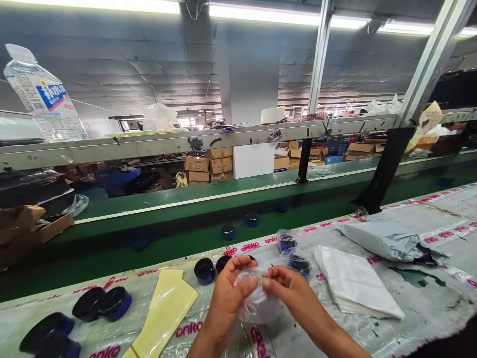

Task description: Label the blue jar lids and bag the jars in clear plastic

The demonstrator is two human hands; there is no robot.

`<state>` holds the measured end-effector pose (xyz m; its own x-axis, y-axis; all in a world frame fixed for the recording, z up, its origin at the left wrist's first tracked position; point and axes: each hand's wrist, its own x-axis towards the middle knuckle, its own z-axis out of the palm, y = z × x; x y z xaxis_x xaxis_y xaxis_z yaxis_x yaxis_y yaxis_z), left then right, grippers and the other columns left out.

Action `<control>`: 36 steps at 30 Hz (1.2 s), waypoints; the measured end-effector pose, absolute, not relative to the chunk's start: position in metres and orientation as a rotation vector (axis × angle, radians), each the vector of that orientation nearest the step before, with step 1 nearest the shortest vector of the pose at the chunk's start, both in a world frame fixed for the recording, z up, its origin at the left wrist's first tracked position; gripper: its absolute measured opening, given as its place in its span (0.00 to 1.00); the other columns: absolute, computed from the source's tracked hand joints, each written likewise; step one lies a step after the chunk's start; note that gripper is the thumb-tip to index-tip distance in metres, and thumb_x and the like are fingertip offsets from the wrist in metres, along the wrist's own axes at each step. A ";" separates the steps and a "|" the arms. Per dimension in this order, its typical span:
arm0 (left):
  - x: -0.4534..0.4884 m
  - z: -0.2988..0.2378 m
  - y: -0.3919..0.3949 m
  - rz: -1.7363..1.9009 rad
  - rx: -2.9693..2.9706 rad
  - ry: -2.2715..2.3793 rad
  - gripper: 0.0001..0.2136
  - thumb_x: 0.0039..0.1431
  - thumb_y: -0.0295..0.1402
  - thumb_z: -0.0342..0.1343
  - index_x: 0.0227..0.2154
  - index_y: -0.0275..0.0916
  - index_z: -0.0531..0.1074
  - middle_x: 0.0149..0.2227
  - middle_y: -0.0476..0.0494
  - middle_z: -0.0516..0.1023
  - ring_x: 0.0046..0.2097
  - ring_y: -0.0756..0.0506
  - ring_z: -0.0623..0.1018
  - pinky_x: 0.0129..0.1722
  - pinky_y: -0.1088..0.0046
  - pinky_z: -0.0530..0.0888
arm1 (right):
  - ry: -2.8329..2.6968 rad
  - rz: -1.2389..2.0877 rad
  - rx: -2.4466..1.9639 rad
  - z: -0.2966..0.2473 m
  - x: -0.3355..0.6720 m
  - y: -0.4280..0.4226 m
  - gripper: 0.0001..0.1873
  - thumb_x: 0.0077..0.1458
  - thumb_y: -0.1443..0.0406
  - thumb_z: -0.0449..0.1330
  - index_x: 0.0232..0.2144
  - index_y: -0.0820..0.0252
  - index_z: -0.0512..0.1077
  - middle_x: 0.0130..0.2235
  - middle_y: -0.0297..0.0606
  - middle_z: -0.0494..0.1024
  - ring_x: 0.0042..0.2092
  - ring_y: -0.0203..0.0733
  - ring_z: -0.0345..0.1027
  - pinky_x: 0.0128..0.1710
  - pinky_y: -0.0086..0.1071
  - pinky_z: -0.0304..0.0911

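My left hand [233, 293] and my right hand [288, 288] meet over the work table, thumbs and fingers pinching the top of a clear plastic bag [259, 306]. The bag hangs crumpled between them, and I cannot make out whether anything is inside. Just behind my left hand are black-topped blue round jars [204, 271], partly covered by the fingers. Past my right hand lie jars wrapped in clear plastic [299, 265]. Right of that hand is a stack of white bags [357, 283]. Yellow paper sheets [169, 308] lie to the left.
More jars [115, 303] stand at the table's left. A green conveyor belt [179, 231] runs behind the table, carrying several jars [228, 231]. A grey plastic package [383, 241] lies at the right. Above, a metal shelf rail [156, 144] holds a water bottle [46, 99].
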<state>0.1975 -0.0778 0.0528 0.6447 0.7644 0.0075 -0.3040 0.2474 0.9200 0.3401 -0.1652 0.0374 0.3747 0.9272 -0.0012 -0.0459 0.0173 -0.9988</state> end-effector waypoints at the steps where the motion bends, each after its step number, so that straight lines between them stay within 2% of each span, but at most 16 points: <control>1: 0.194 0.048 -0.076 0.752 1.130 0.513 0.32 0.40 0.43 0.74 0.49 0.40 0.73 0.52 0.37 0.76 0.43 0.44 0.78 0.41 0.71 0.74 | -0.838 0.942 -1.310 0.038 0.340 -0.161 0.17 0.51 0.51 0.67 0.31 0.58 0.74 0.29 0.34 0.77 0.32 0.42 0.70 0.35 0.33 0.64; 3: 0.186 0.039 -0.072 0.711 1.192 0.591 0.35 0.38 0.42 0.75 0.52 0.40 0.71 0.52 0.37 0.75 0.38 0.46 0.78 0.37 0.70 0.74 | -0.817 0.901 -1.302 0.038 0.340 -0.157 0.17 0.50 0.51 0.68 0.30 0.59 0.74 0.29 0.33 0.76 0.32 0.40 0.67 0.34 0.32 0.62; 5: 0.180 0.032 -0.070 0.691 1.211 0.680 0.33 0.40 0.43 0.74 0.50 0.38 0.72 0.43 0.41 0.77 0.33 0.48 0.77 0.33 0.72 0.73 | -0.893 0.875 -1.305 0.039 0.340 -0.156 0.17 0.51 0.51 0.67 0.30 0.59 0.75 0.29 0.33 0.75 0.32 0.40 0.65 0.33 0.31 0.60; 8: 0.171 0.031 -0.071 0.677 1.193 0.712 0.29 0.40 0.45 0.74 0.43 0.35 0.75 0.31 0.46 0.77 0.31 0.49 0.75 0.32 0.75 0.70 | -1.007 0.845 -1.355 0.042 0.337 -0.157 0.16 0.56 0.52 0.65 0.31 0.59 0.76 0.30 0.34 0.75 0.32 0.41 0.65 0.33 0.32 0.59; 11: 0.163 0.036 -0.073 0.657 1.155 0.688 0.25 0.43 0.49 0.72 0.39 0.35 0.78 0.30 0.45 0.79 0.31 0.49 0.76 0.33 0.76 0.69 | -1.074 0.780 -1.383 0.045 0.334 -0.157 0.17 0.61 0.51 0.60 0.34 0.57 0.78 0.36 0.36 0.78 0.38 0.45 0.68 0.38 0.33 0.62; 14: 0.160 0.039 -0.074 0.690 0.996 0.671 0.30 0.46 0.58 0.66 0.43 0.36 0.79 0.27 0.46 0.77 0.28 0.48 0.75 0.31 0.73 0.71 | -1.110 0.739 -1.377 0.047 0.330 -0.155 0.17 0.62 0.50 0.59 0.37 0.55 0.80 0.40 0.37 0.79 0.42 0.47 0.69 0.41 0.34 0.63; 16: 0.163 0.038 -0.076 0.755 0.951 0.713 0.31 0.47 0.58 0.65 0.46 0.37 0.78 0.30 0.44 0.80 0.31 0.46 0.78 0.33 0.70 0.73 | -1.109 0.775 -1.344 0.047 0.326 -0.153 0.17 0.62 0.51 0.59 0.40 0.54 0.81 0.41 0.38 0.79 0.43 0.48 0.70 0.43 0.34 0.64; 18: 0.168 0.036 -0.080 0.793 1.012 0.707 0.29 0.48 0.52 0.68 0.48 0.39 0.78 0.41 0.39 0.82 0.40 0.43 0.80 0.41 0.69 0.75 | -1.116 0.782 -1.308 0.045 0.319 -0.151 0.16 0.62 0.51 0.59 0.42 0.52 0.81 0.41 0.38 0.79 0.44 0.48 0.71 0.44 0.35 0.64; 20: 0.173 0.033 -0.085 0.787 1.083 0.622 0.27 0.49 0.48 0.69 0.50 0.40 0.77 0.50 0.36 0.81 0.47 0.41 0.79 0.45 0.69 0.74 | -1.136 0.700 -1.296 0.043 0.312 -0.149 0.15 0.62 0.52 0.59 0.41 0.51 0.81 0.41 0.39 0.77 0.44 0.48 0.70 0.45 0.35 0.64; 22: 0.177 0.030 -0.089 0.787 1.101 0.573 0.27 0.48 0.47 0.70 0.49 0.38 0.78 0.47 0.36 0.82 0.44 0.42 0.79 0.42 0.71 0.73 | -1.147 0.592 -1.308 0.042 0.306 -0.148 0.15 0.61 0.51 0.60 0.39 0.51 0.82 0.40 0.39 0.76 0.44 0.48 0.69 0.45 0.36 0.64; 24: 0.178 0.027 -0.089 0.815 1.101 0.618 0.23 0.46 0.47 0.71 0.41 0.36 0.80 0.37 0.40 0.82 0.36 0.46 0.78 0.36 0.75 0.71 | -1.130 0.561 -1.311 0.043 0.302 -0.148 0.16 0.60 0.50 0.61 0.37 0.51 0.82 0.39 0.40 0.75 0.44 0.49 0.69 0.45 0.36 0.65; 27: 0.174 0.024 -0.082 0.859 1.108 0.704 0.20 0.44 0.47 0.72 0.29 0.35 0.77 0.24 0.49 0.74 0.27 0.52 0.70 0.28 0.78 0.66 | -1.047 0.634 -1.327 0.043 0.302 -0.149 0.19 0.57 0.47 0.62 0.37 0.52 0.82 0.40 0.41 0.78 0.44 0.51 0.70 0.44 0.37 0.65; 29: 0.170 0.023 -0.078 0.896 1.092 0.679 0.20 0.43 0.47 0.72 0.26 0.36 0.75 0.25 0.51 0.73 0.27 0.52 0.69 0.28 0.78 0.66 | -0.943 0.728 -1.357 0.041 0.305 -0.149 0.22 0.54 0.45 0.63 0.37 0.55 0.82 0.38 0.41 0.79 0.41 0.51 0.70 0.41 0.37 0.65; 33: 0.166 0.027 -0.079 0.906 1.024 0.499 0.19 0.42 0.42 0.73 0.23 0.36 0.70 0.36 0.46 0.75 0.35 0.48 0.74 0.35 0.75 0.70 | -0.748 0.913 -1.257 0.031 0.307 -0.150 0.21 0.50 0.47 0.66 0.34 0.58 0.80 0.34 0.38 0.79 0.36 0.46 0.68 0.37 0.34 0.63; 36: 0.163 0.030 -0.086 0.847 0.887 0.451 0.20 0.39 0.41 0.74 0.22 0.37 0.67 0.35 0.47 0.75 0.34 0.49 0.74 0.35 0.75 0.70 | -0.679 1.050 -1.094 0.021 0.303 -0.154 0.18 0.50 0.50 0.67 0.28 0.59 0.76 0.29 0.35 0.75 0.33 0.41 0.64 0.34 0.31 0.61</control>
